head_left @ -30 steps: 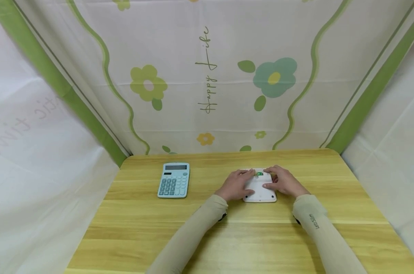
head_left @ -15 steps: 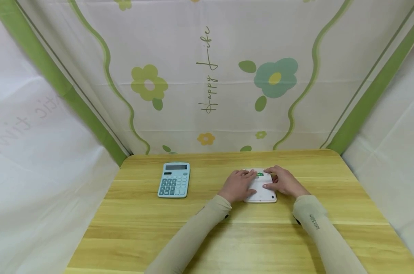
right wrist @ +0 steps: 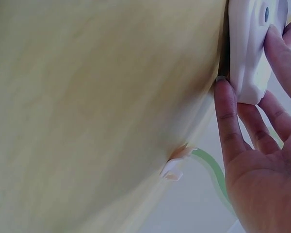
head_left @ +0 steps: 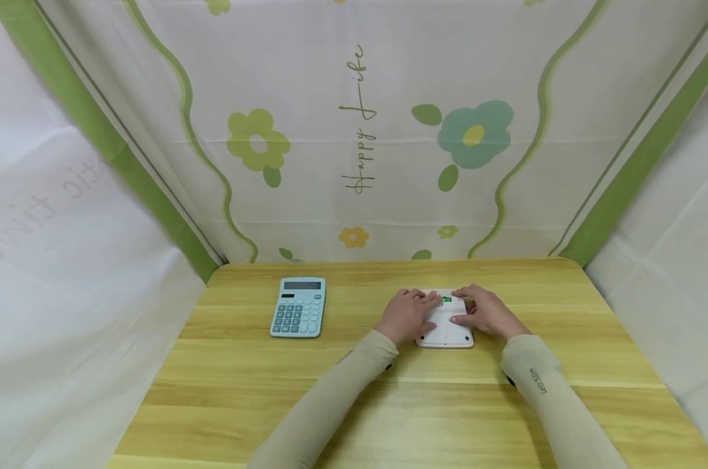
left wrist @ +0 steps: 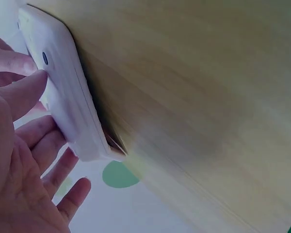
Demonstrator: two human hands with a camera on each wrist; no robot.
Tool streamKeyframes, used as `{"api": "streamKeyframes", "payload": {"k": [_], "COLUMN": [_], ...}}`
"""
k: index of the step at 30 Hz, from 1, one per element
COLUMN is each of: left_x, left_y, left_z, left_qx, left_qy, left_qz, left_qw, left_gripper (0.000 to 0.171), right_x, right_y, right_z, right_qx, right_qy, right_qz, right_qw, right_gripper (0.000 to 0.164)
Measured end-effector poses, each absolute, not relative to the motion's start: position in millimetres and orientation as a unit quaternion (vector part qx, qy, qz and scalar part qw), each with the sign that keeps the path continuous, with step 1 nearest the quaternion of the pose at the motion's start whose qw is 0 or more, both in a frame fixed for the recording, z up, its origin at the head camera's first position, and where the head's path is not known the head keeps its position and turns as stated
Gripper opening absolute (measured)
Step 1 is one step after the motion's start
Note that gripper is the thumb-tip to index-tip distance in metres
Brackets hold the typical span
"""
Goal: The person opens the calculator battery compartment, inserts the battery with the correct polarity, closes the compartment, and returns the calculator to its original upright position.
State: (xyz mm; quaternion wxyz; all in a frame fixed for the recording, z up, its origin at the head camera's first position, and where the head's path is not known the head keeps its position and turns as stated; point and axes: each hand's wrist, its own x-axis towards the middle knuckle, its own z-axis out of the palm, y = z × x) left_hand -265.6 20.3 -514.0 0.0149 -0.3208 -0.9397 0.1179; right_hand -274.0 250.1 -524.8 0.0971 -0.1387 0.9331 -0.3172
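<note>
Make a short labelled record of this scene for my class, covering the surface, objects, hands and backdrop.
Surface: light-brown wood-grain table
Left object: pale-blue rectangular calculator, face up
Right object: flat white rounded-corner device, with a small green patch showing
Left hand: touches the device's left part
Right hand: holds the device's right side
Backdrop: white floral-print cloth

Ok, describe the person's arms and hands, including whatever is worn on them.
Left: a long beige fabric sleeve, dark lettering too small to read, and a small black object at the wrist. Right: a matching beige sleeve, dark lettering apparently reading "LetsSlim", and another small black object. The left hand and right hand are gloveless.
</note>
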Motion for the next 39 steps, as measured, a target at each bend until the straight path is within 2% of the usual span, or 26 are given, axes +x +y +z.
{"api": "streamKeyframes", "payload": {"k": [16,25,31,35,39], "left_x": [-274.7,-279.5,-282.8,-283.3,-281.3], "left_y": [11.0,-2.6,-6.3,-5.9,-3.8], "left_z": [-518.6,-512.9,-514.1,-514.1,-512.4], "left_qx": [-0.313,-0.357,-0.356,-0.347,-0.329], "left_qy": [-0.945,-0.928,-0.924,-0.927,-0.932], "left_qz": [-0.072,-0.094,-0.119,-0.122,-0.128], "left_qw": [-0.056,-0.06,-0.072,-0.075,-0.084], "left_gripper": [0.074,0.056,0.053,0.056,0.07], "right_x": [-270.8,-272.1,-271.8,-270.9,-270.2], "right_y": [249.9,248.3,248.5,248.8,249.1], "right_z": [-526.5,-525.2,-524.6,-523.9,-523.7], "right_qx": [-0.138,-0.134,-0.137,-0.139,-0.136], "right_qy": [0.934,0.933,0.932,0.932,0.932], "right_qz": [-0.315,-0.32,-0.32,-0.32,-0.321], "right_qw": [0.1,0.097,0.096,0.095,0.096], "right_gripper": [0.068,0.068,0.067,0.067,0.067]}}
